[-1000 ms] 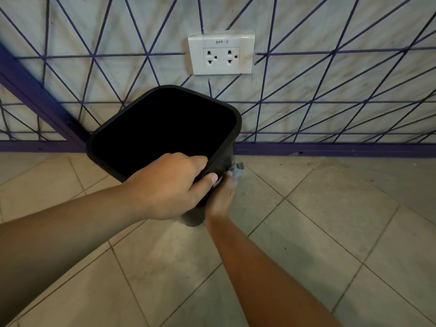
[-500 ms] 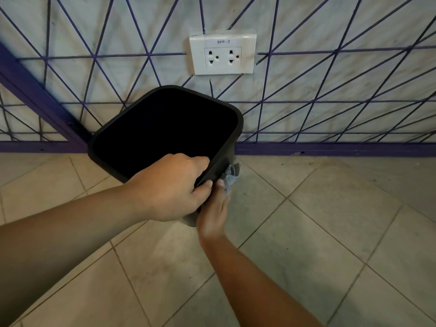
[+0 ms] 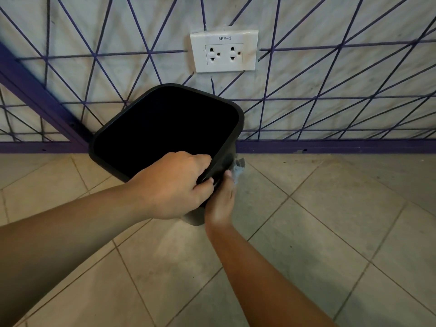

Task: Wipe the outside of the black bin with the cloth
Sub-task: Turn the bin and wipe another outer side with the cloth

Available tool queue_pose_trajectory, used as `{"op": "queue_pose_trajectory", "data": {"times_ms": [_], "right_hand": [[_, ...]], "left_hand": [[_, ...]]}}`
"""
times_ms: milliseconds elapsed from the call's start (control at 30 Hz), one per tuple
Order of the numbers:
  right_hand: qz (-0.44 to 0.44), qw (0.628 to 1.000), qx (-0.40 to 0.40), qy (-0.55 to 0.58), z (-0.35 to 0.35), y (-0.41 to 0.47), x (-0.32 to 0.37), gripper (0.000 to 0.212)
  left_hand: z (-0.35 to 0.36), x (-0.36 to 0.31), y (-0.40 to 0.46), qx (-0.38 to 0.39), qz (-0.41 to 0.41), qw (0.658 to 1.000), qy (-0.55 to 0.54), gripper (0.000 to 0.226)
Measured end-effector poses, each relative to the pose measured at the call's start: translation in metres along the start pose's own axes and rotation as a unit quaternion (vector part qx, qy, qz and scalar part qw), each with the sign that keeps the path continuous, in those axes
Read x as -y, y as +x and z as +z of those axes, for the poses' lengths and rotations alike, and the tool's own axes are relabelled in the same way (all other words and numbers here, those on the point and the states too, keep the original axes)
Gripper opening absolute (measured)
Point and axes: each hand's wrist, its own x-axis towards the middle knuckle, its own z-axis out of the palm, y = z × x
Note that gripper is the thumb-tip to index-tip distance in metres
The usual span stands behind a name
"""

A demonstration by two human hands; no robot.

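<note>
Near the frame's centre, the left hand [image 3: 173, 185] grips the near rim of the black bin [image 3: 165, 128], as before. Just right of it, the right hand [image 3: 221, 199] presses the grey cloth [image 3: 237, 169] against the bin's outer side, slightly higher than a moment ago. Behind, a white socket [image 3: 224, 51] sits on the wall [image 3: 330, 74], upper centre.

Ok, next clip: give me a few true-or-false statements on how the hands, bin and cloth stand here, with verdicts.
1. The left hand grips the black bin at its rim. True.
2. The cloth lies on the floor away from both hands. False: the right hand holds it against the bin's outer wall.
3. The bin stands upright. False: it is tilted, its opening facing the camera.
4. A white socket plate is on the wall above the bin. True.
</note>
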Motion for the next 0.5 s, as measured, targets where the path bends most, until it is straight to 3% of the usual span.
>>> {"op": "queue_pose_trajectory", "data": {"times_ms": [100,200,267,333,367,467,500], "right_hand": [[-0.026,1.000,0.016,0.001,-0.008,-0.009,0.006,0.075],[0.041,0.999,-0.026,0.015,-0.012,0.022,0.003,0.048],[0.027,1.000,0.005,0.000,-0.005,0.006,0.011,0.057],[-0.018,0.999,0.036,0.012,-0.005,-0.016,-0.002,0.084],[-0.018,0.998,0.054,0.011,-0.009,-0.023,-0.004,0.087],[-0.002,1.000,-0.003,-0.018,-0.012,-0.001,0.004,0.035],[0.024,0.999,-0.026,-0.015,-0.011,0.010,0.008,0.035]], "left_hand": [[-0.001,0.000,0.002,-0.005,0.009,1.000,-0.003,0.031],[-0.001,0.001,0.001,-0.011,0.011,1.000,-0.008,0.033],[0.000,0.001,-0.001,-0.012,0.010,1.000,-0.012,0.028],[0.000,0.001,-0.002,-0.015,0.011,1.000,-0.011,0.027],[0.000,0.000,-0.002,-0.020,0.013,1.000,-0.006,0.029],[0.000,-0.002,-0.001,-0.035,0.018,0.999,0.006,0.037],[0.000,-0.002,-0.001,-0.037,0.017,0.999,0.007,0.038]]}}
